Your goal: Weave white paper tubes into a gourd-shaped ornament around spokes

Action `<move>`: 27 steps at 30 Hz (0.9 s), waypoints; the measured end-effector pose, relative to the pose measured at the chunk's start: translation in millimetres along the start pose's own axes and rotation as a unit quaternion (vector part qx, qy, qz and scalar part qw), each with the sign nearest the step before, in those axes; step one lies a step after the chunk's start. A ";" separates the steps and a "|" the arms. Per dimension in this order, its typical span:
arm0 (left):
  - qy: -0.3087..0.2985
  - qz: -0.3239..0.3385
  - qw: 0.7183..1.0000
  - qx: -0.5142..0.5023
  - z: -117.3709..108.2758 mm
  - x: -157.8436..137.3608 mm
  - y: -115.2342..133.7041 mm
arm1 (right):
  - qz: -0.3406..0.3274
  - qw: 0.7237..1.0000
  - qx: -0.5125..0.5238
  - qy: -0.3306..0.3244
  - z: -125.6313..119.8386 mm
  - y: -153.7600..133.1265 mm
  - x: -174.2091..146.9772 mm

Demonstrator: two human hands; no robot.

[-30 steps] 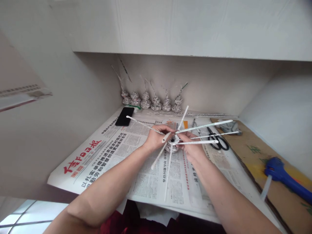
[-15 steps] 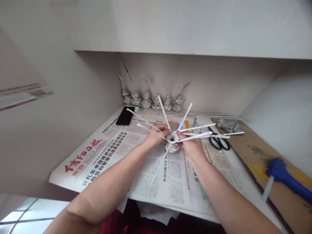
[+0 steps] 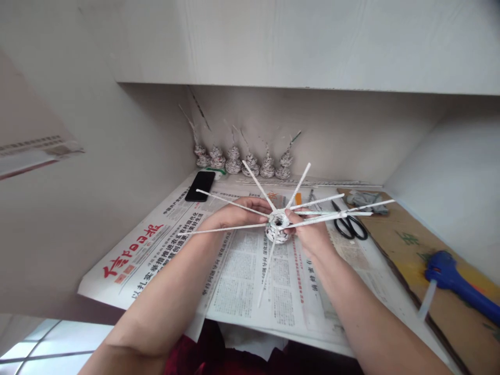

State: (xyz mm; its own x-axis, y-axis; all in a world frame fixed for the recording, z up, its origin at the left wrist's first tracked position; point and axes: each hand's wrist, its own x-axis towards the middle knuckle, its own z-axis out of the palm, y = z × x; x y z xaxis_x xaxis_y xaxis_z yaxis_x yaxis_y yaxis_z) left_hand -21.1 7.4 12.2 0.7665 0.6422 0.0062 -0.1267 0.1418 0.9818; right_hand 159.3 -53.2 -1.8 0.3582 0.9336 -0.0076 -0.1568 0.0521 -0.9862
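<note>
A small round woven piece (image 3: 278,235), made of rolled newspaper with a hole in its top, is held between my two hands. Several white rolled-paper sticks (image 3: 260,186) fan outward from its rim. On its left side my left hand (image 3: 248,210) curls against it, with two sticks crossing over the fingers. My right hand (image 3: 310,229) grips the right side, its thumb on the rim near a woven-in strand and several sticks pointing right. The fingers beneath the piece are hidden.
Several gourd-shaped woven paper pieces (image 3: 233,160) line the back wall. A black phone (image 3: 200,186) lies on the newspaper (image 3: 234,281). Black-handled scissors (image 3: 349,226) are right of my hands. Cardboard (image 3: 390,237) carries a grey cloth (image 3: 367,202) and blue glue gun (image 3: 449,273).
The woven piece has turned slightly, swinging its left sticks lower; one now points left across my left forearm. My left thumb has come off the top rim, down to the side.
</note>
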 end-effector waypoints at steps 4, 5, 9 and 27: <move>0.053 0.001 0.998 0.043 -9.3 0.3 0.1 | 0.009 1.000 -0.002 -0.005 1.2 -0.6 -1.4; 0.068 0.002 0.997 0.045 -8.8 1.6 -1.2 | 0.009 1.000 -0.006 -0.006 1.4 -0.4 -2.1; 0.136 0.001 0.991 0.009 1.2 6.6 -6.3 | -0.003 0.999 -0.028 -0.026 0.2 0.3 -4.8; 0.210 0.064 0.975 0.042 24.6 11.8 -15.1 | -0.001 0.999 -0.011 -0.046 2.9 2.0 -7.9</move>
State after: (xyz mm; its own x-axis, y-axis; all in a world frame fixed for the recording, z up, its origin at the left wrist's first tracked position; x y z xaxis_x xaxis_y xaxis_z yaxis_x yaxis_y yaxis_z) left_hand 5.4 -5.7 2.1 0.4206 0.9046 0.0697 -0.1393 -0.0115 0.9902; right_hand 153.5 -59.5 -3.2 0.2722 0.9622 0.0085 -0.1360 0.0473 -0.9896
